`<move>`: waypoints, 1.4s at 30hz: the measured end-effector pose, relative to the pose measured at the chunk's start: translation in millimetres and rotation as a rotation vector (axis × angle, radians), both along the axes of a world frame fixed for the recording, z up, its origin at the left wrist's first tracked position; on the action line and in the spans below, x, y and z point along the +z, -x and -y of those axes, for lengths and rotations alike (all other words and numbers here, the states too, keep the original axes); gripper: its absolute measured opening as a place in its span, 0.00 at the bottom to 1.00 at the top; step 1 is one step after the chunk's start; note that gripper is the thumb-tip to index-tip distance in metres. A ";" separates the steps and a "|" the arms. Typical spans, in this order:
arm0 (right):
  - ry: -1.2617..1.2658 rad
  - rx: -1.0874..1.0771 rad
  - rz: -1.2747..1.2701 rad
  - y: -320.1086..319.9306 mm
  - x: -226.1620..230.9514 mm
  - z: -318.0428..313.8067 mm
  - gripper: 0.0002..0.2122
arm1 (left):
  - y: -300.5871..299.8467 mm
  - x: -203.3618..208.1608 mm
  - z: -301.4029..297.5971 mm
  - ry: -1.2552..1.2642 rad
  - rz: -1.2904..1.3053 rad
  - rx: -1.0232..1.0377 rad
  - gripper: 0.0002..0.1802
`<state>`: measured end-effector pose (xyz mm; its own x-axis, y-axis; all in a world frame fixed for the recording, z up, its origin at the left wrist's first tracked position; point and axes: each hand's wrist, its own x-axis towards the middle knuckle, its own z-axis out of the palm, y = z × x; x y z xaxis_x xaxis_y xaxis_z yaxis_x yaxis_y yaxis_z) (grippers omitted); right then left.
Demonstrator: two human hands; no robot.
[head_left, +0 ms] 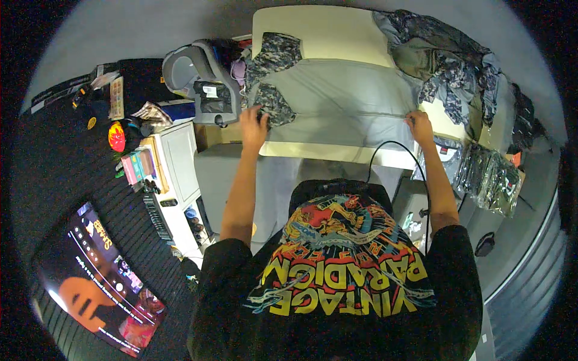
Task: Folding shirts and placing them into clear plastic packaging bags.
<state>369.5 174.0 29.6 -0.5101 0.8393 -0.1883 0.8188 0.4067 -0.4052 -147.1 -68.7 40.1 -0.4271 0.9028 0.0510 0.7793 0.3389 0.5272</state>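
Observation:
A grey shirt (343, 90) with camouflage-patterned sleeves lies spread sideways across a cream padded surface (322, 33). At its left end, my left hand (254, 124) is closed with curled fingers at the edge of the near camouflage sleeve (274, 105). My right hand (418, 125) pinches the shirt's near edge toward its right end. A crease runs along the near side of the cloth between my two hands. The far sleeve points away from me, at the upper left.
A heap of grey and camouflage garments (445, 57) lies at the far right. Clear-wrapped packages (487, 174) sit below it. To the left are a grey child seat (214, 78), a white cabinet (180, 159) and a lit screen (99, 277). A black cable (421, 174) loops beside my right forearm.

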 end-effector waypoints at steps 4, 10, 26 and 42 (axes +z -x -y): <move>0.212 -0.064 -0.057 -13.8 -6.7 -17.5 0.09 | -2.0 -4.6 -44.0 -0.018 -0.070 0.037 0.23; 0.278 -0.101 0.247 -5.7 3.4 -25.7 0.10 | 46.9 -24.4 -66.5 0.067 -0.206 -0.101 0.15; 0.123 0.341 -0.210 375.4 21.7 91.0 0.16 | 49.4 -34.6 -44.8 0.000 0.421 0.352 0.19; 0.206 -0.103 -0.478 370.7 -4.5 80.5 0.08 | 70.3 -7.6 -82.2 -0.137 0.232 0.026 0.09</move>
<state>-1.2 93.4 25.1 -0.4959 0.8599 -0.1209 0.5546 0.2065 -0.8061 -217.4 13.5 32.5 -0.4645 0.8828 0.0700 0.6241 0.2702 0.7331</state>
